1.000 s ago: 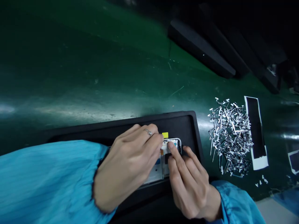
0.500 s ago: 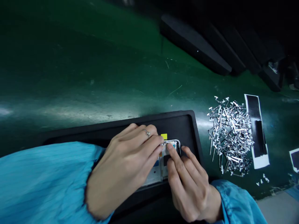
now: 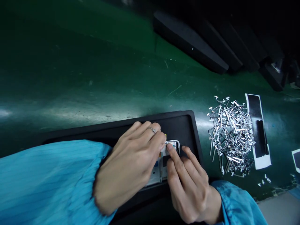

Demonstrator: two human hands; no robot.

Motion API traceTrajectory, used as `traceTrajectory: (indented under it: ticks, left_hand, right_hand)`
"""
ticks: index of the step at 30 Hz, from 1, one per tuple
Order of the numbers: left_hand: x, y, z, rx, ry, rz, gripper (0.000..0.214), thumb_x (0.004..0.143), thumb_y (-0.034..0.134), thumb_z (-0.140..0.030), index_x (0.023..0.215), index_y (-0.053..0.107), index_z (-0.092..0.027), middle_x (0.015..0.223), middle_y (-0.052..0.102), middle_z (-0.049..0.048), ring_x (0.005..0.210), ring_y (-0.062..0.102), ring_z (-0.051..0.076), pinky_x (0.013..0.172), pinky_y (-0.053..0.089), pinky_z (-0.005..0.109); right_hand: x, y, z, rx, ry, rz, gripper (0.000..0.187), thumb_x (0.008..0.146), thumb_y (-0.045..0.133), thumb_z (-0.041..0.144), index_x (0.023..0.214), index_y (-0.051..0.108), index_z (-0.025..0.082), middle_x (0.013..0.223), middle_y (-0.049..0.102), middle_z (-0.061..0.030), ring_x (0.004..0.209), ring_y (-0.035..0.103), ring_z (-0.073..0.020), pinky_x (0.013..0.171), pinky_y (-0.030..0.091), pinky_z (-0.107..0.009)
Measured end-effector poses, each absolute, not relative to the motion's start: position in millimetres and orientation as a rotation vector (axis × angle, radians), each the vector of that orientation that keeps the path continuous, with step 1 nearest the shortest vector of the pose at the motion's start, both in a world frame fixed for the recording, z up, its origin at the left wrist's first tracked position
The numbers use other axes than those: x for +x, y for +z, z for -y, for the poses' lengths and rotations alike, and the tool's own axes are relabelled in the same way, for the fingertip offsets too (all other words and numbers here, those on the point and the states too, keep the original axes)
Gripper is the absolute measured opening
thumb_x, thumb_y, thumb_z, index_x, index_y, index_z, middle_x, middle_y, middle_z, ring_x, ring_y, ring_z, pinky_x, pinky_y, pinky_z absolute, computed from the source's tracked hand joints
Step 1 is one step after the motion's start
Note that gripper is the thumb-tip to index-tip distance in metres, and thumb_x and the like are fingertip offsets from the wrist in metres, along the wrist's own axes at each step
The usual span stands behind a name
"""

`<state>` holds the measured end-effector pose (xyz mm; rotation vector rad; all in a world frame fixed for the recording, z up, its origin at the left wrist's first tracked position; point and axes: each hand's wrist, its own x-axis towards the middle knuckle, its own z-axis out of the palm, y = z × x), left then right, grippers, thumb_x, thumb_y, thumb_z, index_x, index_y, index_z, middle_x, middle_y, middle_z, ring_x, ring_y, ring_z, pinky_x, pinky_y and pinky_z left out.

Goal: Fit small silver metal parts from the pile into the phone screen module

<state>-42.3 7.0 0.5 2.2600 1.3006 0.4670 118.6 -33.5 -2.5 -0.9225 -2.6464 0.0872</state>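
Observation:
A small white phone frame [image 3: 174, 144] with a silver rim lies in a black tray [image 3: 185, 125] near the front of the green mat. My left hand [image 3: 131, 165], a ring on one finger, covers most of the frame, its fingers curled and pressed on the frame's top edge. My right hand [image 3: 187, 184] rests beside it, the forefinger pressing on the frame near its upper corner, the other fingers bent. A yellow tab is almost hidden behind my left fingers. Both arms wear blue sleeves.
A heap of several small silver metal parts [image 3: 231, 134] lies on the green mat right of the tray. Beyond it is a white-backed black strip [image 3: 257, 131]. Long black foam blocks [image 3: 189, 42] lie at the back right. A few loose bits [image 3: 263, 181] sit near the front right.
My left hand has slid a little to the right and now hides most of the yellow tab. My right forefinger stays pressed on the frame. The view has shifted slightly.

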Motion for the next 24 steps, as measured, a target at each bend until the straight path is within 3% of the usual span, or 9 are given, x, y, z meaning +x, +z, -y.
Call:
traceTrajectory:
  ticks: [15,24]
  left_hand:
    - [-39.9,2.2,-5.1,2.347,0.449,-1.36,0.034,0.085,0.027,-0.01,0.072,0.058,-0.015,0.076,0.057,0.0041,0.074,0.052,0.019,0.069,0.045,0.039]
    - [-43.4,-0.4,-1.9,2.29,0.575,-1.332,0.03,0.086,0.026,-0.011,0.074,0.054,-0.013,0.072,0.053,0.0044,0.067,0.049,0.018,0.062,0.041,0.035]
  right_hand:
    - [121.2,-5.0,36.3,-0.933,0.114,2.605,0.026,0.078,0.033,0.004,0.091,0.054,-0.002,0.105,0.052,-0.0296,0.09,0.057,-0.0284,0.085,0.044,-0.044]
    - [119.4,-4.4,36.5,-0.922,0.076,2.65,0.027,0.076,0.034,0.005,0.092,0.054,-0.002,0.108,0.05,-0.0293,0.075,0.059,-0.026,0.08,0.044,-0.047]
